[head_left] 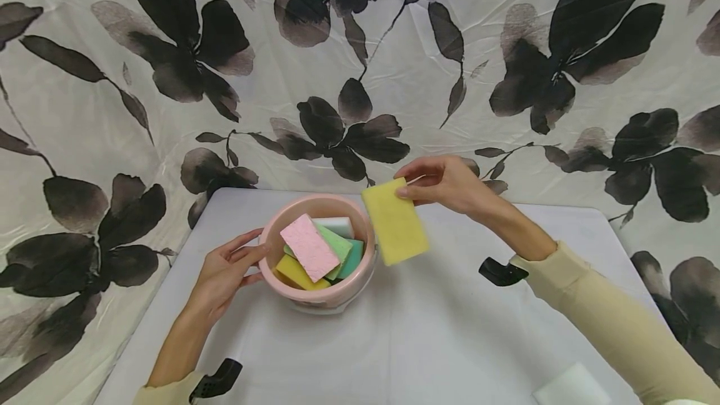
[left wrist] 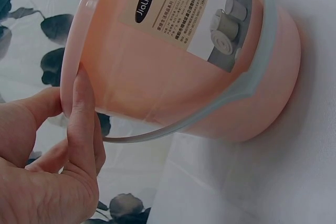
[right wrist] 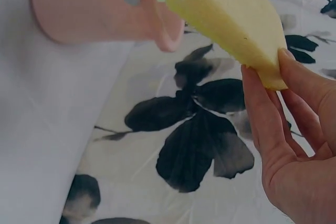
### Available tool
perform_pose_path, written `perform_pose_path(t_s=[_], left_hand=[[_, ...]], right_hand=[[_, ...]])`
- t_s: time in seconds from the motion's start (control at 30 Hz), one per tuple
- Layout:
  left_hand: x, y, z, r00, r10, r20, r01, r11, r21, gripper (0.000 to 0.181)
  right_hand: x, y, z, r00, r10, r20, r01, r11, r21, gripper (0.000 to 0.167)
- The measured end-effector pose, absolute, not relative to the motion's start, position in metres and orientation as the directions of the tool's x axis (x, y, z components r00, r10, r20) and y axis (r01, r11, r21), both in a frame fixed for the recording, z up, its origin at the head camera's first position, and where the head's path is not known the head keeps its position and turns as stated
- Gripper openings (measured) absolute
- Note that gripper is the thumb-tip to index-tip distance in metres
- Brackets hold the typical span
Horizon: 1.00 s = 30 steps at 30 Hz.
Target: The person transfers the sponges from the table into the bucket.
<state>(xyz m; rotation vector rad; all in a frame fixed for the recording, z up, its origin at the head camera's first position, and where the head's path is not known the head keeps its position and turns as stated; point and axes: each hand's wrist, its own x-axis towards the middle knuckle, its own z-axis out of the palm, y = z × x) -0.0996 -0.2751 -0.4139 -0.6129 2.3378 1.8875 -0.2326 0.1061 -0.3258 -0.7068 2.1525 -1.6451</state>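
A pink bucket (head_left: 317, 295) stands on the white table, with several sponges inside: a pink sponge (head_left: 309, 247) on top, then green, teal, yellow and white ones around it. My left hand (head_left: 222, 277) pinches the bucket's rim at its left side, thumb and fingers on either side of the wall in the left wrist view. My right hand (head_left: 447, 186) holds a yellow sponge (head_left: 396, 222) by its top corner, just right of the bucket and raised above the table. In the right wrist view, thumb and fingertips squeeze the end of that sponge.
A white sponge-like block (head_left: 572, 386) lies at the table's near right, partly cut off by the frame. The bucket's grey handle (left wrist: 210, 106) hangs down along its outside. Behind the table (head_left: 450, 330) hangs a floral cloth (head_left: 427, 80).
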Motion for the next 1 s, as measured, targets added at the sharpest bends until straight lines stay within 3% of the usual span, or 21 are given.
perform_pose_path(t_s=[0.47, 1.0], left_hand=[[-0.100, -0.274, -0.412, -0.912, -0.264, -0.315, -0.364, 0.161, 0.917, 0.070], [-0.099, -0.273, -0.411, -0.913, -0.263, -0.313, -0.359, 0.150, 0.921, 0.068]], right_hand=[[-0.244, 0.062, -0.338, -0.790, -0.612, 0.036, -0.146, 0.132, -0.980, 0.031], [-0.252, 0.012, -0.362, -0.753, -0.658, -0.012, -0.161, 0.202, -0.966, 0.031]])
